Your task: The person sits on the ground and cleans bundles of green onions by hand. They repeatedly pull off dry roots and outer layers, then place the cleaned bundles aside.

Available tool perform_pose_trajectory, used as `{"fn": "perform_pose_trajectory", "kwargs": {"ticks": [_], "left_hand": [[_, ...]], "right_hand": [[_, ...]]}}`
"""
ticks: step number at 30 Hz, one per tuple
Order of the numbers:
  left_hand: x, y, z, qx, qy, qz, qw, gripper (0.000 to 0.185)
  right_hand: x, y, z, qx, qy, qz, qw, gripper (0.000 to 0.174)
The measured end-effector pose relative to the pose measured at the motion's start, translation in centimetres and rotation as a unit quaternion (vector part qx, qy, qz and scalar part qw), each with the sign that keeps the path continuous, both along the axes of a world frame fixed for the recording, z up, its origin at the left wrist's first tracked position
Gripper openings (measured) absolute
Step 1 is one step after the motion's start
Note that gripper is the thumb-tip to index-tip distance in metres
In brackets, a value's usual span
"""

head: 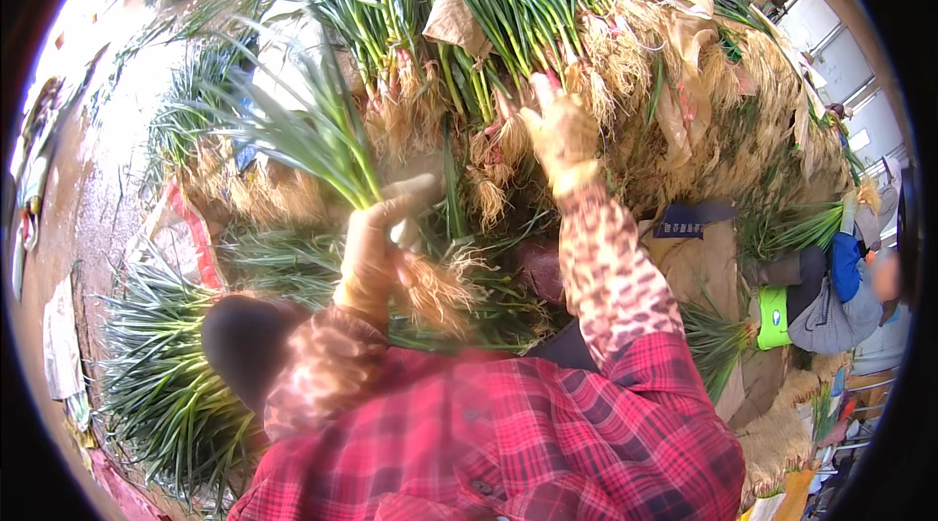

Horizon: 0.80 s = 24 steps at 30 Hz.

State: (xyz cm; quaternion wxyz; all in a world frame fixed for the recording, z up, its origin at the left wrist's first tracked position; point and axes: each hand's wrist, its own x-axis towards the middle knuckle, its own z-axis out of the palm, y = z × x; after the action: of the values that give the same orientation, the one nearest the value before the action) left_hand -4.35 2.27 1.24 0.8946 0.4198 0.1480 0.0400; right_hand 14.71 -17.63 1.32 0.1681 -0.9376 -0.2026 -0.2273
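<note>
In a pale yellowish glove, my left hand (374, 242) grips a small bunch of green onions (333, 154), its leaves fanning up and left and its stringy roots hanging to the lower right. Leaves and hand are blurred. My right hand (563, 129), gloved too, reaches up to the reddish bases of a bundle of green onions (513, 15) in the heap; its fingers are at the stems, and whether they grip any cannot be told. Another leafy bundle (385, 15) leans to the left of it. Loose onions with reddish bulbs (498, 136) hang just left of my right hand.
A large onion pile (176, 382) lies at lower left near a red-edged sack (194, 235). Rooty bundles (769, 96) fill the upper right. Cardboard (707, 257) lies on the right, where another person (835, 308) sits near a bright green object (773, 317).
</note>
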Motion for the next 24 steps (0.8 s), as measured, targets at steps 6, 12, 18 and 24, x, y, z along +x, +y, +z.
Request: {"fn": "perform_pose_trajectory", "kwargs": {"ticks": [6, 12, 18, 24], "left_hand": [[0.4, -0.6, -1.2, 0.009, 0.022, 0.01, 1.0, 0.026], [1.3, -1.6, -1.9, 0.07, 0.05, -0.041, 0.995, 0.038], [1.7, -2.0, -2.7, -0.094, -0.033, -0.125, 0.987, 0.043], [1.4, -2.9, -3.7, -0.079, -0.032, -0.134, 0.987, 0.037]], "right_hand": [[2.8, -4.4, 4.2, 0.265, 0.21, 0.149, 0.929, 0.016], [-3.1, -2.7, 6.5, 0.134, 0.136, 0.211, 0.959, 0.01], [-12.1, 1.8, 3.0, 0.284, 0.368, 0.429, 0.774, 0.011], [-9.1, 1.4, 2.1, 0.35, 0.535, 0.171, 0.75, 0.046]]}}
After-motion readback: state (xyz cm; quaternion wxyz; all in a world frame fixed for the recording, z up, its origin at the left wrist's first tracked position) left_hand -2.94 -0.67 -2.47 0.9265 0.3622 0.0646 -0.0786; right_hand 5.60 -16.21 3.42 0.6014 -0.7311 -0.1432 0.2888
